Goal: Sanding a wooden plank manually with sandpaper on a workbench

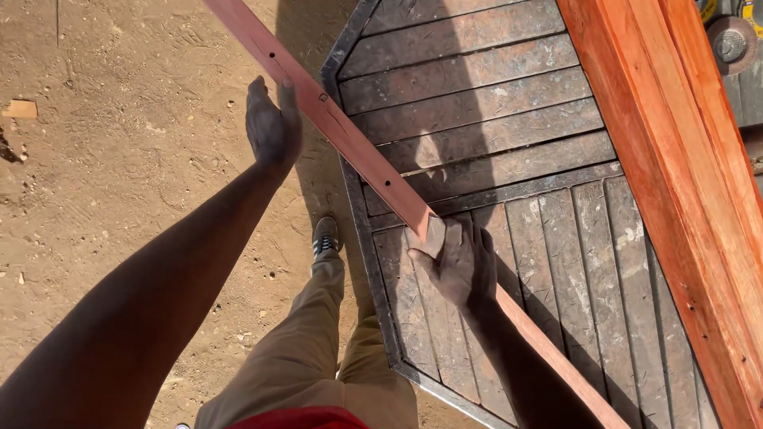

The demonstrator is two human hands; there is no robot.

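Observation:
A long, thin reddish wooden strip with small slots and holes runs diagonally from the top left down to the bottom right, above a table. My right hand grips it near its middle, fingers wrapped over the top. Farther up, my left hand is stretched out flat, its fingers straight and lying against the strip's left edge without closing around it.
Below the strip is a table of weathered grey wooden slats in a dark metal frame. Thick reddish timber beams lie along its right side. A round power tool sits at the top right. My trouser leg and shoe stand on sandy ground.

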